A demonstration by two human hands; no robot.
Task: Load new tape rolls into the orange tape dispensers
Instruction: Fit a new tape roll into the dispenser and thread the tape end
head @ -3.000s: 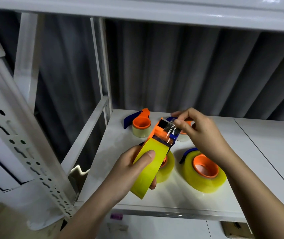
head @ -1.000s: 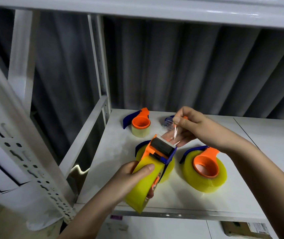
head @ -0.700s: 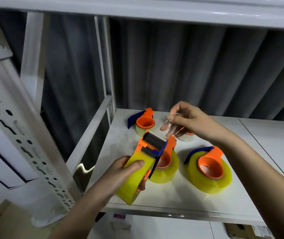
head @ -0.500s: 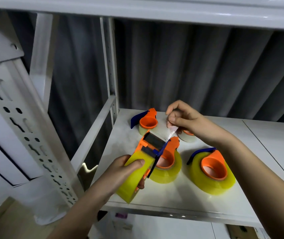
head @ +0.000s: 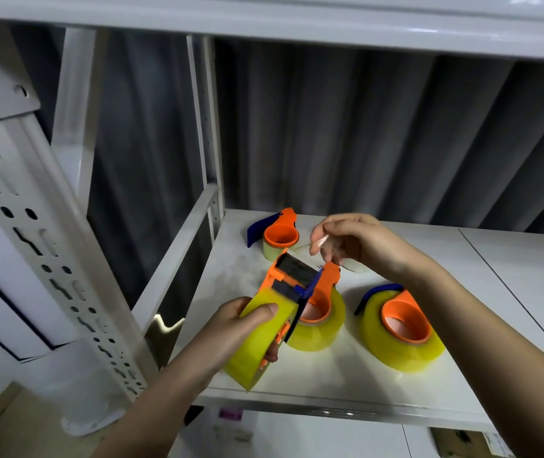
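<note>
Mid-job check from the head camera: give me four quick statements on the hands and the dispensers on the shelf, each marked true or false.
1. The left hand grips a loaded tape dispenser. True.
2. The right hand rests flat on the shelf. False: it is raised, pinching a clear tape scrap.
3. The back-left dispenser holds the fullest roll. False: its roll is the thinnest in view.
4. The right dispenser lies untouched on the shelf. True.
</note>
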